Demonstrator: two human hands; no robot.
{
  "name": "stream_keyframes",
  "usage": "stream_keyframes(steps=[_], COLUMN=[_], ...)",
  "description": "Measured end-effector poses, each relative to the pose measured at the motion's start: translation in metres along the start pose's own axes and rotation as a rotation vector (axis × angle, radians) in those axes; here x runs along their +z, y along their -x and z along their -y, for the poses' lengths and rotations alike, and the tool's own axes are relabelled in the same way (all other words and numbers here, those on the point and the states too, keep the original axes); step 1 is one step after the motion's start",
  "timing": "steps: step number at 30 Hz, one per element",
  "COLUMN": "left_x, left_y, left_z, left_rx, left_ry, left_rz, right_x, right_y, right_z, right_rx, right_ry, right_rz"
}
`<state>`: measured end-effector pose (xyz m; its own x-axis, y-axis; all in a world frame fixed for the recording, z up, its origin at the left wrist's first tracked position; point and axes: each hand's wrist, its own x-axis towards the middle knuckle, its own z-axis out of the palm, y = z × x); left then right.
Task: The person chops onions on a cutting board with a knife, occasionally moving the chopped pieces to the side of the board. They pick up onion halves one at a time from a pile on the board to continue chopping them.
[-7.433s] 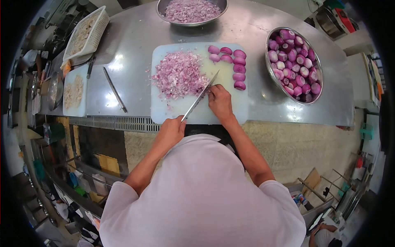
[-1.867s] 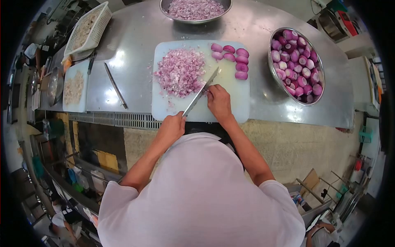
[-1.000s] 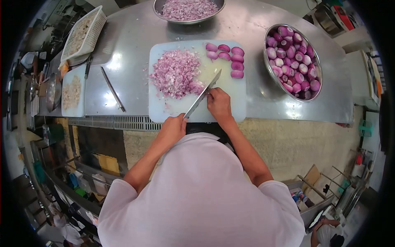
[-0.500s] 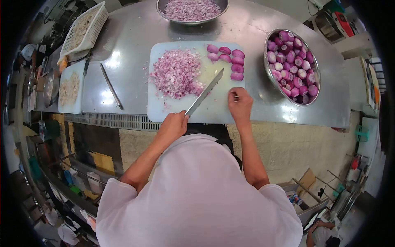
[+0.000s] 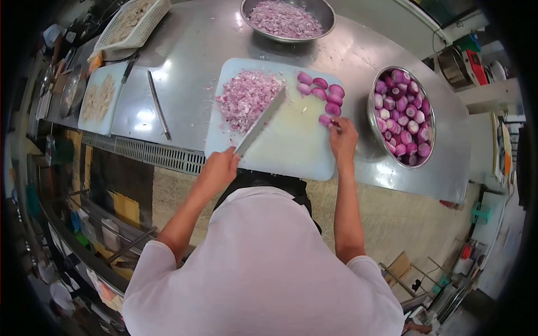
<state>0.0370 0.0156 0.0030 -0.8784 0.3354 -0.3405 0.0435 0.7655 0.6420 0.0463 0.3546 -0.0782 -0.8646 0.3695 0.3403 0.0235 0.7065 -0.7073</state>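
Observation:
My left hand [image 5: 219,167] is closed round the handle of a broad-bladed kitchen knife [image 5: 261,122]. The blade slants across a white cutting board [image 5: 280,157], its edge along a heap of chopped red onion [image 5: 246,98]. At the board's right side, my right hand [image 5: 344,140] is closed, its fingertips pinching a red onion half [image 5: 325,120]; the exact grip is partly hidden. Just beyond it, several more onion halves [image 5: 334,99] lie in short rows.
A steel bowl of peeled red onions [image 5: 404,115] stands to the right. Behind the board is a bowl of chopped onion [image 5: 287,20]. On the left lie a thin metal rod [image 5: 159,105], a second board [image 5: 115,78] with pale pieces, another knife [image 5: 130,68] and a white basket [image 5: 147,29].
The knife has moved left to the chopped heap. My right hand has reached forward to the nearest onion half, which now sits out of line with its row. The view has turned slightly.

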Motion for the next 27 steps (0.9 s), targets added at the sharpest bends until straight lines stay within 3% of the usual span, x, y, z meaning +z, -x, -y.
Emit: stream_keyframes(steps=[2, 4, 5, 8, 13, 17, 21, 27], left_x=[0.01, 0.021, 0.018, 0.012, -0.008, 0.012, 0.024, 0.015], left_y=[0.015, 0.021, 0.022, 0.01, 0.006, 0.001, -0.001, 0.004], left_z=[0.002, 0.006, 0.011, 0.028, 0.004, -0.006, -0.008, -0.012], left_rx=[-0.013, 0.296, 0.162, -0.007, 0.142, 0.154, 0.21, 0.135], left_ry=[-0.011, 0.112, 0.078, 0.189, -0.081, -0.077, -0.111, -0.179], left_rz=[0.012, 0.023, 0.173, 0.084, -0.123, -0.086, 0.002, 0.035], right_x=[0.004, 0.011, 0.016, 0.022, 0.048, 0.062, 0.06, 0.062], right_y=[0.006, 0.01, 0.01, 0.009, 0.014, 0.017, 0.019, 0.019], right_z=[0.009, 0.011, 0.011, 0.003, 0.042, 0.076, 0.082, 0.078], right_rx=[0.078, 0.044, 0.026, 0.038, 0.031, -0.1, -0.056, -0.098], right_ry=[-0.017, -0.03, -0.035, -0.021, -0.082, 0.074, 0.17, 0.157], right_rz=[0.053, 0.02, -0.025, 0.008, 0.144, 0.194, 0.254, 0.212])
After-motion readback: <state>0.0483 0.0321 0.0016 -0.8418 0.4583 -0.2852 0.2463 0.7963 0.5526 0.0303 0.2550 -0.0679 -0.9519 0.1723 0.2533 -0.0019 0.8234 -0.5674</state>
